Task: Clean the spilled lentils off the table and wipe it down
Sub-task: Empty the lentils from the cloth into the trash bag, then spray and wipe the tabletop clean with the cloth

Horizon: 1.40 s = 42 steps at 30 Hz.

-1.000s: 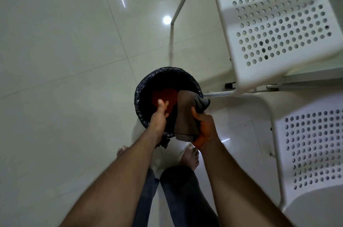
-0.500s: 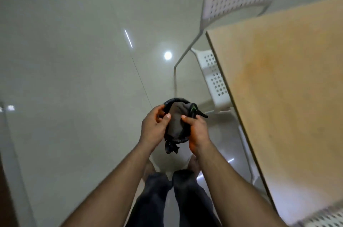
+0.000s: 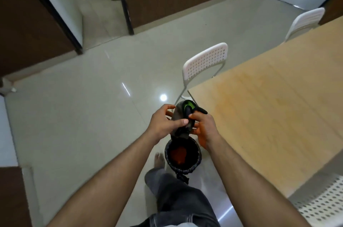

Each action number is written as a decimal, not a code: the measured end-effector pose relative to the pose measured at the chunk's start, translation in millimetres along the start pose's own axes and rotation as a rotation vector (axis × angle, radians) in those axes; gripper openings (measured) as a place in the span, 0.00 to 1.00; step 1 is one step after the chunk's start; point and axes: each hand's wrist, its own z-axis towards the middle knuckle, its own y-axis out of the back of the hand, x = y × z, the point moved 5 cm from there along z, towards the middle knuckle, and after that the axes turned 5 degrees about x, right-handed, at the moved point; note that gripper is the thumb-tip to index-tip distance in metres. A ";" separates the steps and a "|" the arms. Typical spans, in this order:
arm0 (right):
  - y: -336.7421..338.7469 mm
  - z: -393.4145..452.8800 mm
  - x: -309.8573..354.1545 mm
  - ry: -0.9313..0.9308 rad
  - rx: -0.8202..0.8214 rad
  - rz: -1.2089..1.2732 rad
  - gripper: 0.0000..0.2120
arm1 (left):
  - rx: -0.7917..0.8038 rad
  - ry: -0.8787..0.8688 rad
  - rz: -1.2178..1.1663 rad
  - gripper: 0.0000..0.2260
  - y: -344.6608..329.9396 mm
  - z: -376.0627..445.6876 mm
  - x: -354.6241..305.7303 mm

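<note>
At frame centre, the left hand (image 3: 163,121) and the right hand (image 3: 203,125) both pinch a grey cloth (image 3: 181,121) above the bin (image 3: 182,155), which holds orange lentils (image 3: 178,154). The table (image 3: 278,108) fills the right.

A lined bin (image 3: 182,154) and white chair (image 3: 205,63) stand on the tiled floor (image 3: 83,115).

Soft, dim indoor light; a ceiling lamp glares as a bright spot on the glossy floor (image 3: 92,115); wide-angle edges bend, slightly blurred.
</note>
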 end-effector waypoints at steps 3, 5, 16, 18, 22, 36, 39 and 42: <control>-9.8 21.4 25.8 0.059 0.059 -0.001 0.18 | 0.081 -0.003 0.016 0.30 14.0 31.7 -29.4; -17.4 36.4 43.7 0.087 0.108 -0.002 0.21 | 0.139 0.019 -0.010 0.30 23.2 55.4 -46.6; -33.9 136.3 158.7 0.130 0.168 0.091 0.26 | 0.284 -0.024 -0.062 0.19 68.6 198.2 -135.5; -30.5 155.2 175.5 0.114 0.088 0.136 0.24 | 0.317 -0.031 -0.055 0.20 75.4 229.2 -149.2; -20.5 199.3 199.6 0.070 -0.067 0.225 0.27 | 0.459 -0.058 -0.038 0.21 87.9 290.2 -168.5; -10.1 347.7 345.3 0.217 -0.505 0.218 0.17 | 0.890 0.038 0.056 0.14 144.8 524.0 -310.8; -3.3 364.4 378.5 0.260 -0.567 0.236 0.15 | 0.857 -0.037 0.342 0.23 119.9 566.3 -341.3; 17.8 380.1 409.9 0.290 -0.624 0.288 0.14 | 0.883 -0.125 0.355 0.22 83.2 606.6 -369.3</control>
